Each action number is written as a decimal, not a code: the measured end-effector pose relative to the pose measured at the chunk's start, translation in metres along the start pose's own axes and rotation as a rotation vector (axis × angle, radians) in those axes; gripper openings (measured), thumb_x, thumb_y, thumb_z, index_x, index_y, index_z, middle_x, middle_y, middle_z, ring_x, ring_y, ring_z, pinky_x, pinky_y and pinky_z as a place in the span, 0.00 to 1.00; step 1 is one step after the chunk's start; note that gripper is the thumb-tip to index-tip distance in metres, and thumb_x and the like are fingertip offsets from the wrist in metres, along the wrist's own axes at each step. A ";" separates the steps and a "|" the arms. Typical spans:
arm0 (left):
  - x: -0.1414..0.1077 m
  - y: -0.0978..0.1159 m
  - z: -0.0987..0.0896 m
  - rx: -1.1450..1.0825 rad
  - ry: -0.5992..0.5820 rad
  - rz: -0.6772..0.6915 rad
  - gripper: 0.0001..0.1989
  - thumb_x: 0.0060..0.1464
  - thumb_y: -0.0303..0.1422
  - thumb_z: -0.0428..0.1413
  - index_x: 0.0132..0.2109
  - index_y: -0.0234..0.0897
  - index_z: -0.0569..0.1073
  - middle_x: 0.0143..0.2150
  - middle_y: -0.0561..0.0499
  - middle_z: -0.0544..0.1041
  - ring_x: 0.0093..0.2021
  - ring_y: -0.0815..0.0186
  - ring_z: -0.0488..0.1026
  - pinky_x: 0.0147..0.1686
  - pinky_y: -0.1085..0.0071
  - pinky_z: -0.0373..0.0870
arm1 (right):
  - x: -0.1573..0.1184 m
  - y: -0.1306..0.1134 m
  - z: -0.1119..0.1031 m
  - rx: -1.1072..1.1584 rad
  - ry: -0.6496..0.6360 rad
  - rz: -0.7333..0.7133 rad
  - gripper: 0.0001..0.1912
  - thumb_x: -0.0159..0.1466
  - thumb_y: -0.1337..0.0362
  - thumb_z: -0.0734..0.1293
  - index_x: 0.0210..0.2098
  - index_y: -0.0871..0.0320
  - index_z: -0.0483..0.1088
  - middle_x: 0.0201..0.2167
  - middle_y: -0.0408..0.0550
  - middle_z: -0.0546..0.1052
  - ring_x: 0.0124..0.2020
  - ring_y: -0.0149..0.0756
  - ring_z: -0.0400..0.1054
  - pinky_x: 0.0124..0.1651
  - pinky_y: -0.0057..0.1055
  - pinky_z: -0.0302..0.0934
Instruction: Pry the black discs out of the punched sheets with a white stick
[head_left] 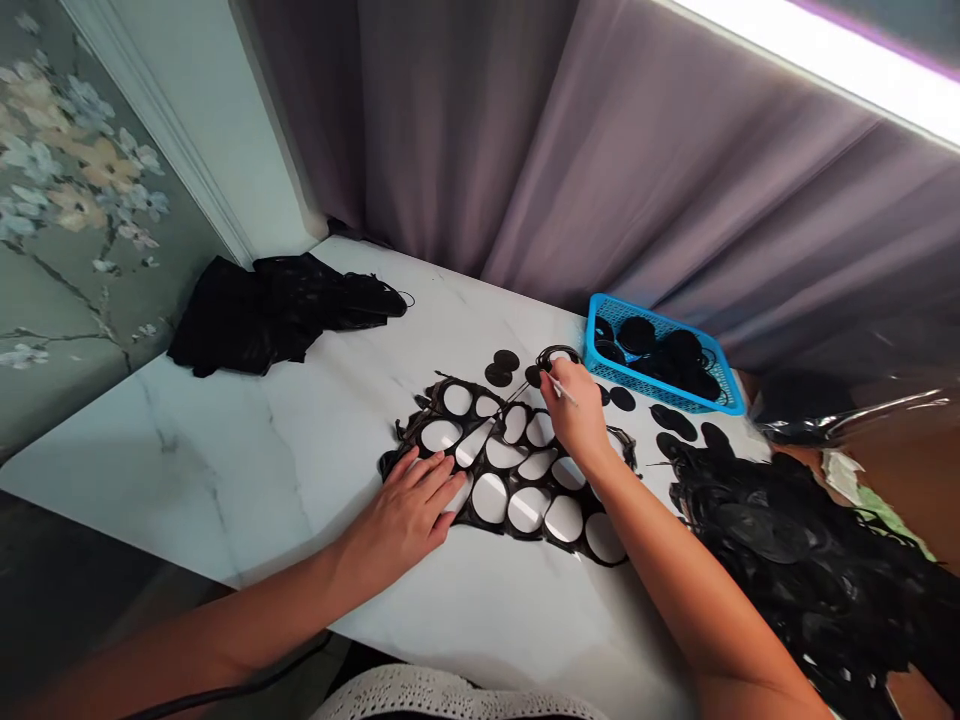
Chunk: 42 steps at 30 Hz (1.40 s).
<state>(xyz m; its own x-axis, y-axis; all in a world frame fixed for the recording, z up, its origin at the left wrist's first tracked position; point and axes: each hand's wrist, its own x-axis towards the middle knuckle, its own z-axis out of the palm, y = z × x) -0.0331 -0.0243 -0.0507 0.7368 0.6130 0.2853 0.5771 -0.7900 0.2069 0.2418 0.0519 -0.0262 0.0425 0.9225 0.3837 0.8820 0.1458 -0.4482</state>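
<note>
A black sheet with rows of large round holes lies flat on the white marbled table, its edges ragged. My left hand rests palm down on the sheet's left side, fingers stretched out and holding nothing. Above the sheet's far edge, my right hand pinches a thin pale stick-like tool; its exact kind is unclear. Thin dark strands run from near those fingertips down to the sheet. Close to the right fingers are small black discs and a coil of black rings.
A blue plastic basket holding black round pieces stands at the back right. To the right lies a big heap of black scraps. Folded black material is at the far left. A grey-purple curtain hangs behind the table.
</note>
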 end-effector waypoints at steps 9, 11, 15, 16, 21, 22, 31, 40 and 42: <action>0.045 -0.014 -0.024 -0.101 -0.064 0.016 0.11 0.63 0.29 0.53 0.51 0.36 0.73 0.47 0.45 0.74 0.48 0.57 0.71 0.52 0.56 0.69 | -0.003 -0.009 0.010 1.133 -0.512 0.430 0.22 0.56 0.52 0.73 0.26 0.55 0.57 0.27 0.39 0.66 0.29 0.31 0.66 0.26 0.26 0.57; 0.056 -0.017 -0.019 -0.089 -0.068 0.044 0.16 0.61 0.28 0.56 0.55 0.35 0.71 0.53 0.42 0.71 0.54 0.54 0.69 0.55 0.56 0.69 | -0.005 -0.010 0.008 1.286 -0.601 0.511 0.22 0.54 0.54 0.76 0.26 0.55 0.59 0.28 0.40 0.67 0.31 0.31 0.69 0.26 0.24 0.60; 0.056 -0.018 0.001 -0.019 -0.125 0.072 0.27 0.57 0.31 0.62 0.62 0.37 0.66 0.64 0.36 0.64 0.65 0.46 0.61 0.62 0.48 0.62 | -0.004 -0.004 -0.002 1.422 -0.895 0.640 0.20 0.55 0.58 0.77 0.27 0.57 0.62 0.29 0.44 0.74 0.34 0.31 0.72 0.29 0.22 0.64; 0.053 -0.018 0.006 -0.003 -0.127 0.067 0.28 0.58 0.32 0.62 0.64 0.38 0.65 0.66 0.35 0.61 0.67 0.44 0.59 0.63 0.45 0.60 | -0.003 -0.002 -0.005 1.449 -0.940 0.666 0.18 0.56 0.59 0.77 0.28 0.58 0.63 0.30 0.46 0.75 0.34 0.31 0.72 0.29 0.21 0.65; 0.042 -0.016 0.015 0.002 -0.141 0.040 0.25 0.64 0.34 0.56 0.66 0.45 0.63 0.72 0.37 0.53 0.71 0.44 0.52 0.64 0.39 0.52 | 0.008 0.008 -0.005 1.654 -0.515 0.814 0.13 0.56 0.65 0.77 0.30 0.58 0.68 0.32 0.47 0.77 0.30 0.28 0.70 0.28 0.20 0.67; 0.041 -0.016 0.014 0.000 -0.143 0.039 0.24 0.64 0.34 0.55 0.66 0.46 0.63 0.73 0.38 0.52 0.71 0.44 0.52 0.64 0.39 0.51 | 0.011 0.009 -0.003 1.673 -0.413 0.846 0.12 0.56 0.66 0.76 0.31 0.58 0.68 0.32 0.47 0.77 0.30 0.27 0.69 0.28 0.20 0.67; 0.043 -0.018 0.011 0.012 -0.133 0.022 0.28 0.64 0.38 0.55 0.68 0.40 0.60 0.72 0.36 0.53 0.71 0.46 0.52 0.66 0.44 0.51 | 0.004 -0.002 0.012 1.125 -0.266 0.433 0.16 0.58 0.59 0.74 0.24 0.56 0.64 0.34 0.46 0.77 0.38 0.33 0.70 0.39 0.29 0.64; 0.051 -0.022 0.013 0.055 -0.138 -0.022 0.27 0.65 0.41 0.55 0.65 0.34 0.64 0.69 0.39 0.62 0.67 0.50 0.60 0.66 0.51 0.55 | -0.015 -0.010 0.012 0.663 -0.550 0.034 0.12 0.66 0.58 0.65 0.28 0.55 0.63 0.33 0.44 0.74 0.34 0.35 0.66 0.37 0.31 0.58; 0.051 -0.021 0.014 0.049 -0.123 -0.023 0.26 0.64 0.40 0.55 0.65 0.34 0.65 0.68 0.39 0.63 0.67 0.50 0.61 0.66 0.52 0.56 | -0.016 -0.011 0.011 0.657 -0.549 0.023 0.12 0.66 0.59 0.65 0.28 0.55 0.63 0.33 0.44 0.74 0.34 0.34 0.65 0.37 0.31 0.58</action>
<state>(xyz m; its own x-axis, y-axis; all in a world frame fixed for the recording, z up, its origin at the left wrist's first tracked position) -0.0031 0.0241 -0.0532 0.7594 0.6298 0.1632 0.6084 -0.7763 0.1649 0.2259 0.0399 -0.0365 -0.3253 0.9456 -0.0007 0.4258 0.1459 -0.8930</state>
